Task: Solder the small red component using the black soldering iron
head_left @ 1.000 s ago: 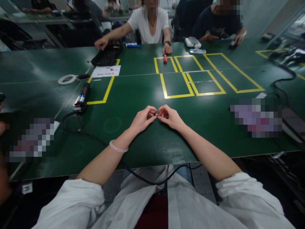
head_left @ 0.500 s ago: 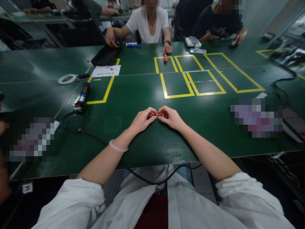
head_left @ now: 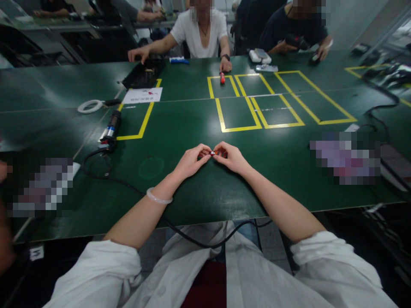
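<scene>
Fingertip to fingertip, my left hand [head_left: 194, 159] and my right hand [head_left: 229, 156] meet just above the green table [head_left: 199, 192]. Both are closed in a pinch on one small red-orange piece [head_left: 212, 153] with a pale and dark part in its middle. Most of it is hidden by my fingers, and its kind is too small to make out. A translucent bangle [head_left: 159, 196] circles my left wrist.
Yellow tape rectangles [head_left: 242, 128] mark the table ahead. A dark tool with a cable [head_left: 111, 126] lies left, its cord running under my left forearm. Across sits a person in white [head_left: 205, 36], one hand at a red object [head_left: 222, 78], the other above a black tray [head_left: 136, 79].
The small piece between my fingers has turned slightly; a paler face shows now. My hands stay in place. The person across has lifted a hand from the black tray's far edge and moved it left.
</scene>
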`<state>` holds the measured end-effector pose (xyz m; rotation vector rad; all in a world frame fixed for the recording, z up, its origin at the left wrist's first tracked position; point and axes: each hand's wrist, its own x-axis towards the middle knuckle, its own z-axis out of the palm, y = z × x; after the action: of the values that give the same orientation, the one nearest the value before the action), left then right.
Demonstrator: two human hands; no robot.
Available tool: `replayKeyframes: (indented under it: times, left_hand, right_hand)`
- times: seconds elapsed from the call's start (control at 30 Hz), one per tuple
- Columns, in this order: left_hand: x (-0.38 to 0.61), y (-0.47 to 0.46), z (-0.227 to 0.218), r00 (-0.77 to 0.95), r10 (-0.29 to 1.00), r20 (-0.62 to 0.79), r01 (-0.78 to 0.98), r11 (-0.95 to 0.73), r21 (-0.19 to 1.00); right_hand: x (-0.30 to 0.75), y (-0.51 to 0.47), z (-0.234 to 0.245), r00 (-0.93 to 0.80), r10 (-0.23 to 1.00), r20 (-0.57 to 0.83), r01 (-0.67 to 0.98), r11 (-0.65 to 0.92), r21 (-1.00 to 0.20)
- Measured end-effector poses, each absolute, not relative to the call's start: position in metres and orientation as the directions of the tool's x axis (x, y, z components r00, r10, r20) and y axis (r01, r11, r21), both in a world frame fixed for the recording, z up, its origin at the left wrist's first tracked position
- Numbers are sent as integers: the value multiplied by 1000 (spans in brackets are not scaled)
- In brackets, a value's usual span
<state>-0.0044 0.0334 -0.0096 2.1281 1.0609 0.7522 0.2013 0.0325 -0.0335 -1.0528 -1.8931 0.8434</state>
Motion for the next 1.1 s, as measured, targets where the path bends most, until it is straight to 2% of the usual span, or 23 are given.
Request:
replayKeyframes:
  times: [1.1]
  left_hand:
    - [-13,39,-10,481,848,223,491,-471,733]
  right_hand:
    - [202,31,-33,-354,894,274,341,396,-852]
